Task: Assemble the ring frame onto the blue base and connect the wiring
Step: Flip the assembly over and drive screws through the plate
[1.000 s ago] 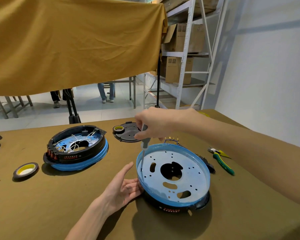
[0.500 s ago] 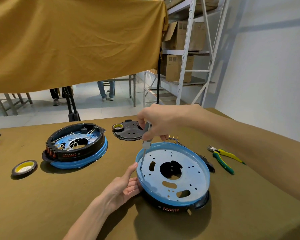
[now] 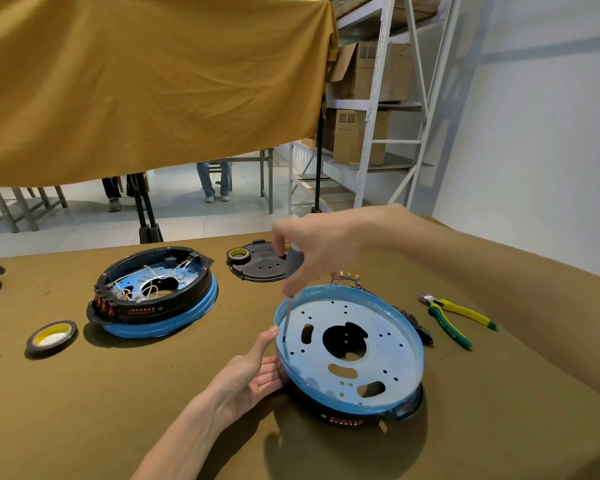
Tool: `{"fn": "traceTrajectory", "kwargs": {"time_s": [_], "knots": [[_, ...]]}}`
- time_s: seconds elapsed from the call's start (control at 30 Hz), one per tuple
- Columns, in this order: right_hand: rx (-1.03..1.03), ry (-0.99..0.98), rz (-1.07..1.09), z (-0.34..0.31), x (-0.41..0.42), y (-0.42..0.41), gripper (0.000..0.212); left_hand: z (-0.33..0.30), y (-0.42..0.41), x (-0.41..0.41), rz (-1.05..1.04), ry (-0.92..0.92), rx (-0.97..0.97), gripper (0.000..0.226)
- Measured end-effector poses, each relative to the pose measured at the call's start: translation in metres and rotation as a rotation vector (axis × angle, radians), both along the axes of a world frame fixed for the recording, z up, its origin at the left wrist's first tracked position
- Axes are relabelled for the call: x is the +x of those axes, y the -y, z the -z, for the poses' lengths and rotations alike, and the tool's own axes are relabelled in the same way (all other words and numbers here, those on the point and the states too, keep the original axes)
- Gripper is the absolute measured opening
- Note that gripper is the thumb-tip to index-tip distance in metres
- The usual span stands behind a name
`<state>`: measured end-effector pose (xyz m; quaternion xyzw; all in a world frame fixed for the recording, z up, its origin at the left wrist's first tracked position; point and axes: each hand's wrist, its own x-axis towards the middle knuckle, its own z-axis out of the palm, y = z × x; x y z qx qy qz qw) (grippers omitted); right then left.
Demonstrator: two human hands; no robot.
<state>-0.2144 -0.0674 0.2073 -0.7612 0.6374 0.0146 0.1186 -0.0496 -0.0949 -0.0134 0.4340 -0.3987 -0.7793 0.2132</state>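
- While the left hand (image 3: 253,375) cups the blue base (image 3: 350,344), upturned over its ring frame (image 3: 343,418), the right hand (image 3: 312,247) grips a screwdriver (image 3: 290,289), tip at 1 rim hole
- Fastening looks underway; wiring (image 3: 347,277) dangles loose behind

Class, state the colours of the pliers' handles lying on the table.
Green and yellow: the pliers have green handles with yellow bands, seen in the head view.

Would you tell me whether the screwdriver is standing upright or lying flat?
Roughly upright, leaning slightly. The right hand grips the grey handle of the screwdriver from above, and its shaft points down with the tip on the blue base near its left rim.
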Motion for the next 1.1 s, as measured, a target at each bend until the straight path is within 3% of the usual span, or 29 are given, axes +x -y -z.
{"fn": "traceTrajectory", "kwargs": {"time_s": [0.1, 0.2, 0.33, 0.4, 0.5, 0.63, 0.77, 0.93, 1.1], "knots": [[-0.051, -0.005, -0.043, 0.004, 0.002, 0.0, 0.022, 0.0, 0.0, -0.001, -0.006, 0.014, -0.005, 0.087], [-0.085, -0.092, -0.005, 0.006, 0.007, 0.003, 0.029, -0.001, -0.001, -0.001, -0.011, 0.015, -0.007, 0.085], [0.0, -0.015, -0.037, -0.001, 0.004, -0.001, 0.036, 0.002, 0.001, 0.0, -0.009, 0.011, -0.007, 0.085], [-0.024, 0.023, -0.048, 0.003, 0.006, -0.003, 0.028, 0.003, 0.002, -0.001, -0.004, 0.019, -0.014, 0.088], [-0.089, -0.028, -0.027, 0.007, 0.012, -0.002, 0.032, 0.004, 0.002, -0.002, -0.01, 0.028, -0.023, 0.092], [-0.001, -0.013, -0.018, 0.002, 0.008, -0.001, 0.034, 0.004, 0.001, -0.002, -0.008, 0.018, -0.027, 0.091], [-0.081, 0.043, -0.001, 0.007, -0.001, -0.002, 0.023, 0.005, 0.002, -0.002, -0.016, 0.025, -0.034, 0.098], [-0.055, 0.011, 0.029, 0.009, -0.005, -0.002, 0.037, 0.007, 0.004, -0.002, -0.006, 0.029, -0.033, 0.1], [-0.067, 0.073, -0.008, 0.004, -0.006, -0.004, 0.02, 0.008, 0.005, -0.003, -0.002, 0.031, -0.032, 0.101]]}}
